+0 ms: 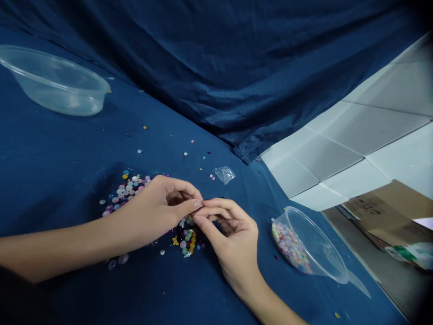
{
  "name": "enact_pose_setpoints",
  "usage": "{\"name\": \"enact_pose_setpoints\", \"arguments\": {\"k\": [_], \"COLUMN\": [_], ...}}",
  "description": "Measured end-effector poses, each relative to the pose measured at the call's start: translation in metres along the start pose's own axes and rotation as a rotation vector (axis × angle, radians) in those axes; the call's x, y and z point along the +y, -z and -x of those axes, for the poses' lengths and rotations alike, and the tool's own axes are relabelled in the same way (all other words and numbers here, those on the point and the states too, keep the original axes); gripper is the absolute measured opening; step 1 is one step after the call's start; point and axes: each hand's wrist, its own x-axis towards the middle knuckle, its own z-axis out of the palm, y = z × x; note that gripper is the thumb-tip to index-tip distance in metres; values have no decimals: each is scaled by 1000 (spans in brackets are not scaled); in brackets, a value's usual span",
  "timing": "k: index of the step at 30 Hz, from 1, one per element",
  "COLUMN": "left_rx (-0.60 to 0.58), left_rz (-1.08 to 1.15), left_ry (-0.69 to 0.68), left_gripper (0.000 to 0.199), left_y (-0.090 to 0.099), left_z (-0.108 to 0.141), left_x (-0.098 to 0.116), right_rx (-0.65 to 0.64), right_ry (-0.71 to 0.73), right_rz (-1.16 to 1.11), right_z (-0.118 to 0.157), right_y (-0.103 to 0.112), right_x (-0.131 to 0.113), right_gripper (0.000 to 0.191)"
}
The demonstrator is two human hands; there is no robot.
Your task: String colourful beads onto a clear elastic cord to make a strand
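My left hand (162,203) and my right hand (233,230) meet fingertip to fingertip above the blue cloth. Thumb and fingers are pinched together on each, and what lies between the tips is too small or hidden to make out. Just below them shows a cluster of beads (187,239), with yellow ones in a row beside green, purple and dark ones. Whether this cluster hangs from my fingers or lies on the cloth I cannot tell. A gold star-like bead (175,241) is close by. Loose pastel beads (126,192) form a pile partly covered by my left forearm.
A clear plastic bowl (64,90) stands at the upper left. On the right, a handled clear container (316,253) holds many pastel beads. A small plastic bag (225,174) and scattered beads lie on the blue cloth (67,180). Beyond the edge is a cardboard box (382,207).
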Motion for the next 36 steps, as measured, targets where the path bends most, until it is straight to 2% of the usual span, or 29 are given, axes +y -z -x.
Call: {"name": "enact_pose_setpoints", "arguments": {"k": [17,36], "left_rx": [-15,-14], "left_rz": [-60,-123], "left_ry": [-3,9], "left_gripper": [14,16], "left_y": [2,2], "left_z": [0,-2], "left_x": [0,1], "right_rx": [-2,-65], "right_ry": [-6,-38], "right_rz": [-21,-14], "right_z": [0,-2], "right_y": [0,1], "right_x": [1,0], "right_gripper": [16,11]}}
